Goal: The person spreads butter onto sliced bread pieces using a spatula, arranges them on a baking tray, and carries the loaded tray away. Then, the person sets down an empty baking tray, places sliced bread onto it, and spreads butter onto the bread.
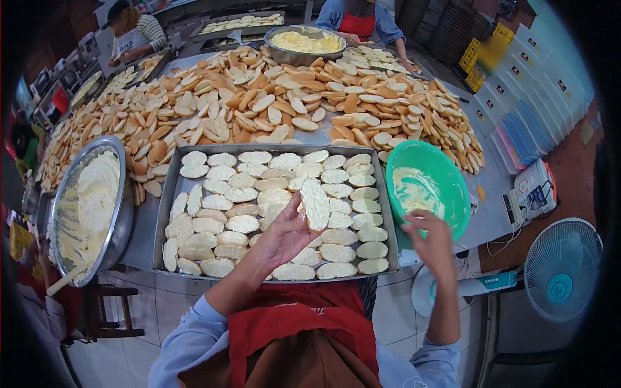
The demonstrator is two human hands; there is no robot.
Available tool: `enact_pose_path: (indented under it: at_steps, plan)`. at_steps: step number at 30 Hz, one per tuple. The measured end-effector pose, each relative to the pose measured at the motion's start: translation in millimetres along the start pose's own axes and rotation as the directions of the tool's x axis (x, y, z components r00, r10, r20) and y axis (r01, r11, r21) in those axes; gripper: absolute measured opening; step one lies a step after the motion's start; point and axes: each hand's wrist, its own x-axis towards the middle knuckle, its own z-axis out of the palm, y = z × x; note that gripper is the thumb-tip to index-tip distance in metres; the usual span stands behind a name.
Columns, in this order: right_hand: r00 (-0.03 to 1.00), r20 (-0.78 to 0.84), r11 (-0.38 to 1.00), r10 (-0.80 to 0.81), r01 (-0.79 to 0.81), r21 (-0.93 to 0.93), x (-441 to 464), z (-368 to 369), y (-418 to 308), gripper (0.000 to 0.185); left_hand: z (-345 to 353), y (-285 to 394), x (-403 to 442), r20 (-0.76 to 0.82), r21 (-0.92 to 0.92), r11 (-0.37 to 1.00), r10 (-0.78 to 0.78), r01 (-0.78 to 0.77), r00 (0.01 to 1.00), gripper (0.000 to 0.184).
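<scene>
Upright in my left hand (281, 239) is an oval bread slice (315, 202) coated with pale cream, its coated face turned toward me. Beneath that hand lies a large rectangular metal tray (164, 213), lined with rows of cream-coated slices (242, 224). My right hand (430, 239), slightly blurred, is over the near rim of a green plastic bowl (456, 187). Its fingers are curled together, and whatever they may hold is hidden. Pale cream (414, 187) is smeared over the inside of the green bowl.
A metal basin (121, 187) of cream with a spatula (68, 278) stands left. Beyond the tray spreads a heap of bread slices (213, 103), with another cream basin (304, 59) behind it. Two people work across the table. A fan (559, 284) stands right, near plastic boxes (530, 84).
</scene>
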Motion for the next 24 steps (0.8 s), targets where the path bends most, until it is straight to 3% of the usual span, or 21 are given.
enact_pose_path:
  at_steps: [1, 2, 5, 6, 7, 9, 10, 12, 18, 20, 24]
  plan:
    - [0.994, 0.104, 0.935, 0.032, -0.066, 0.347, 5, 13, -20, 0.021, 2, -2, 0, 0.031, 0.013, 0.999, 0.031, -0.031, 0.999, 0.073]
    - [0.973, 0.225, 0.845, 0.046, -0.158, 0.510, 5, 29, -37, 0.023, 3, -3, 1, 0.066, 0.029, 0.997, 0.063, -0.065, 0.996, 0.076]
    - [0.896, 0.445, 0.461, -0.007, -0.392, 0.796, 3, 76, -77, 0.029, 11, 2, -8, 0.058, 0.125, 0.979, 0.154, -0.160, 0.986, 0.080]
    - [0.890, 0.455, 0.463, -0.026, -0.393, 0.795, 3, 86, -86, 0.029, 11, 5, -13, 0.041, 0.199, 0.957, 0.207, -0.211, 0.977, 0.080]
    - [0.851, 0.526, 0.284, -0.018, -0.500, 0.818, 4, 95, -94, 0.031, 3, 7, -17, 0.121, 0.260, 0.923, 0.261, -0.284, 0.958, 0.069]
    - [0.778, 0.627, -0.014, -0.048, -0.628, 0.778, 7, 108, -108, 0.035, -2, 12, -30, 0.102, 0.292, 0.896, 0.317, -0.333, 0.943, 0.067]
    - [0.764, 0.641, -0.003, -0.079, -0.643, 0.766, 9, 113, -115, 0.035, -5, 16, -37, 0.099, 0.325, 0.872, 0.353, -0.365, 0.930, 0.065]
    - [0.713, 0.698, -0.132, -0.063, -0.699, 0.702, 12, 123, -125, 0.033, -16, 23, -48, 0.113, 0.331, 0.828, 0.442, -0.453, 0.890, 0.060]
    - [0.668, 0.736, -0.063, -0.110, -0.744, 0.665, 31, 157, -160, 0.030, -49, 47, -79, 0.046, 0.500, 0.682, 0.595, -0.534, 0.802, 0.060]
    - [0.678, 0.728, 0.042, -0.101, -0.728, 0.684, 40, 168, -173, 0.029, -52, 58, -89, -0.001, 0.489, 0.693, 0.608, -0.529, 0.794, 0.061]
    - [0.700, 0.707, 0.172, -0.097, -0.688, 0.705, 68, 188, -201, 0.030, -55, 78, -105, -0.025, 0.541, 0.575, 0.741, -0.614, 0.671, 0.064]
